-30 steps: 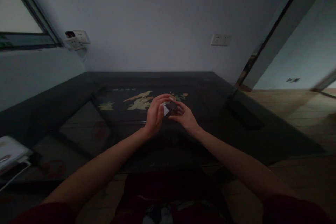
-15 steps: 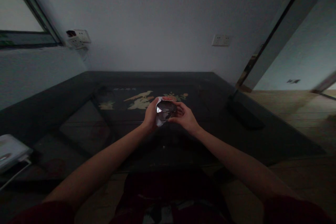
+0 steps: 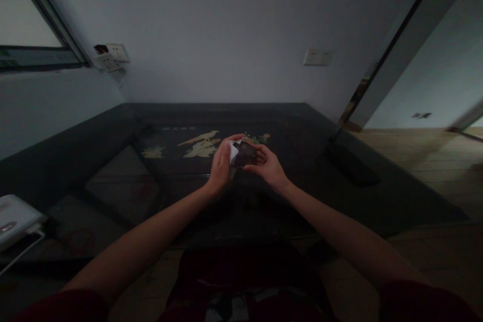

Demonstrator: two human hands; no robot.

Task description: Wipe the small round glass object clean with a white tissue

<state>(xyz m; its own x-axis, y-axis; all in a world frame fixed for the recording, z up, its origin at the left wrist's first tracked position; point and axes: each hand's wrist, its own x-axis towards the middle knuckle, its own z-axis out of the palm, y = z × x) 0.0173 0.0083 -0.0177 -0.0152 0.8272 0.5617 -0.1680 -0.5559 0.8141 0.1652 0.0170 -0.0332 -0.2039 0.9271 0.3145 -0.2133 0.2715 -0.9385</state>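
Above the middle of the dark table, both hands hold a dark, glossy, roundish object whose kind I cannot make out. My right hand grips its right side, with the thumb below and the fingers along the upper edge. On the left, a thin white sheet, perhaps tissue or wrapping, lies against the object. My left hand is closed round that sheet and the object's left side, covering part of both.
The dark glossy table carries a bird-and-flower picture. A black flat object lies to the right. At the far left is a white device with a cable. Wall sockets are behind.
My left hand has moved slightly right and turned further over the white sheet, so less of it shows. The dark object has tilted and shifted a little right in my fingers.
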